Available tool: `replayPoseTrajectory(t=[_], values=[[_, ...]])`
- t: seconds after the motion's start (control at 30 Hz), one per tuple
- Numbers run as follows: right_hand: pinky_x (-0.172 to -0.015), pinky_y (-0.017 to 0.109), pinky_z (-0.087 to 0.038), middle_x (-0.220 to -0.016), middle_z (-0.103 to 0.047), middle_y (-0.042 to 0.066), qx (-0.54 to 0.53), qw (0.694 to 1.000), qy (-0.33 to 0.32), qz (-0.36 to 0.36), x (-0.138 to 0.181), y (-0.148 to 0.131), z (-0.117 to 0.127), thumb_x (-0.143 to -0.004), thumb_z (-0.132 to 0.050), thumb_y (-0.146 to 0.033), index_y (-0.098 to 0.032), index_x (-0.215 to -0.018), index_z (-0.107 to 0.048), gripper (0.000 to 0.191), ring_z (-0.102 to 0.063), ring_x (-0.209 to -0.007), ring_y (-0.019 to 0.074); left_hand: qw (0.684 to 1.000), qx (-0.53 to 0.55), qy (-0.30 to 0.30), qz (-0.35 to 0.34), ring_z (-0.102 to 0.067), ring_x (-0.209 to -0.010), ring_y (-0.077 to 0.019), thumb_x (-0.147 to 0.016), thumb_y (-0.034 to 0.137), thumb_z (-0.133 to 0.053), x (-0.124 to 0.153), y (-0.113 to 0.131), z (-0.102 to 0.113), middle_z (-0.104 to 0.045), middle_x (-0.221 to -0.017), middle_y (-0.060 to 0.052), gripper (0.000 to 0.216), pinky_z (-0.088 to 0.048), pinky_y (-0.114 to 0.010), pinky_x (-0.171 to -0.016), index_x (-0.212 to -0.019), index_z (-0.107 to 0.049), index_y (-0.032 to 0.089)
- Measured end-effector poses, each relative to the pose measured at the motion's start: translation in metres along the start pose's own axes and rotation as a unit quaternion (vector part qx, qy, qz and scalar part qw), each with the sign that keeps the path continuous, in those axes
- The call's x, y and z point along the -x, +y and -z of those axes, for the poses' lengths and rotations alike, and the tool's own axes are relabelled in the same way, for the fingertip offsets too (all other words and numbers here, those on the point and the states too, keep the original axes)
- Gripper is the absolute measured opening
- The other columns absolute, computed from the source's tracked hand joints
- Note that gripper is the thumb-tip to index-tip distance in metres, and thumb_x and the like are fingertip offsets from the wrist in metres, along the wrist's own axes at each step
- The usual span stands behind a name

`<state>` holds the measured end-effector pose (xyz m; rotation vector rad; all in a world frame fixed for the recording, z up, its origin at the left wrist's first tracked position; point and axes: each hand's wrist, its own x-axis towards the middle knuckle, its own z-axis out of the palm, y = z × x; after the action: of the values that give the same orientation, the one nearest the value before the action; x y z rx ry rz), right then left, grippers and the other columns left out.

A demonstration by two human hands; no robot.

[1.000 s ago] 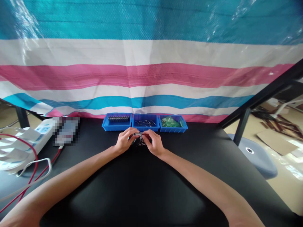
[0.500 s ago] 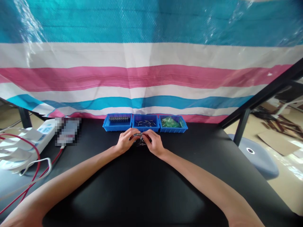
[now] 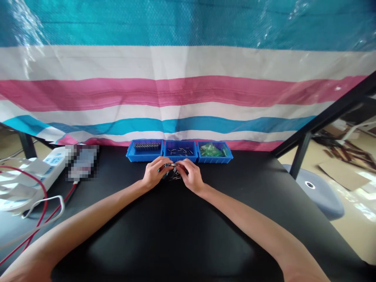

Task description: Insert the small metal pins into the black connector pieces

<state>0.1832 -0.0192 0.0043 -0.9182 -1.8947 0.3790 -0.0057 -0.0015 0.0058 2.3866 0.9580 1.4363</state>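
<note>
Both hands meet just in front of the blue bins, fingertips closed around a small metal cylinder. My left hand pinches its left end. On the other side, my right hand has thumb and fingers at the right end; fingers partly cover the piece. Beneath the fingertips, a small pile of thin metal pins lies on the black table. Behind the hands stand a left blue bin with a row of metal cylinders, a middle bin with loose pins, and a right bin with green pieces.
At the left lie a white power strip, a blurred-out device and red and white cables. A striped sheet hangs behind the bins. Beyond the table's right edge are a black metal frame and a grey stool.
The hands stay together over the pins. The metal cylinder has turned slightly and is more covered by the fingers. The whole view has shifted a little.
</note>
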Motion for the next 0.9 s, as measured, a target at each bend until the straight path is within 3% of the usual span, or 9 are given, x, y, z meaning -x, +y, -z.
replayPoseTrajectory(t=[0.17, 0.37, 0.47, 0.63, 0.9], values=[[-0.067, 0.027, -0.050, -0.083, -0.061, 0.005, -0.002, 1.000, -0.001, -0.005, 0.000, 0.002, -0.002, -0.094, -0.050, -0.026, -0.018, -0.096, -0.064, 0.016, -0.060, -0.074, 0.0161, 0.999, 0.009, -0.023, 0.037, -0.065, -0.086, -0.0146, -0.090, 0.026, -0.055, 0.000, 0.004, 0.002, -0.068, -0.097, -0.006, 0.015, -0.052, -0.024, -0.077, -0.102, -0.061, 0.019], [-0.065, 0.027, -0.050, -0.082, -0.061, 0.006, -0.008, 1.000, 0.000, -0.012, 0.001, 0.001, -0.002, -0.094, -0.050, -0.025, -0.018, -0.094, -0.064, 0.016, -0.059, -0.071, 0.0152, 0.992, 0.025, -0.031, 0.124, -0.055, -0.047, -0.0041, -0.091, 0.030, -0.054, 0.002, 0.010, 0.005, -0.069, -0.098, -0.003, 0.019, -0.047, -0.016, -0.052, -0.108, -0.058, 0.020], [-0.065, 0.027, -0.050, -0.083, -0.061, 0.006, -0.007, 1.000, 0.005, -0.011, 0.001, 0.000, -0.001, -0.094, -0.050, -0.025, -0.018, -0.095, -0.063, 0.016, -0.058, -0.069, 0.0146, 0.994, 0.019, -0.021, 0.107, -0.058, -0.052, -0.0053, -0.091, 0.028, -0.053, 0.002, 0.009, 0.004, -0.069, -0.093, -0.002, 0.018, -0.048, -0.017, -0.056, -0.107, -0.058, 0.020], [-0.067, 0.027, -0.051, -0.083, -0.061, 0.005, -0.012, 1.000, 0.007, -0.005, 0.000, -0.001, 0.001, -0.093, -0.050, -0.023, -0.018, -0.097, -0.063, 0.014, -0.059, -0.071, 0.0150, 1.000, -0.004, -0.011, 0.021, -0.063, -0.078, -0.0113, -0.093, 0.020, -0.048, 0.002, 0.003, 0.004, -0.066, -0.093, -0.005, 0.023, -0.050, -0.020, -0.071, -0.112, -0.062, 0.020], [-0.066, 0.028, -0.052, -0.081, -0.059, 0.004, -0.015, 1.000, -0.006, 0.018, 0.002, 0.000, 0.000, -0.092, -0.051, -0.022, -0.020, -0.109, -0.059, 0.019, -0.057, -0.066, 0.0141, 0.999, 0.015, -0.021, 0.040, -0.066, -0.068, -0.0096, -0.093, 0.026, -0.050, 0.007, -0.004, 0.001, -0.071, -0.086, -0.003, 0.023, -0.051, -0.017, -0.064, -0.112, -0.059, 0.019]])
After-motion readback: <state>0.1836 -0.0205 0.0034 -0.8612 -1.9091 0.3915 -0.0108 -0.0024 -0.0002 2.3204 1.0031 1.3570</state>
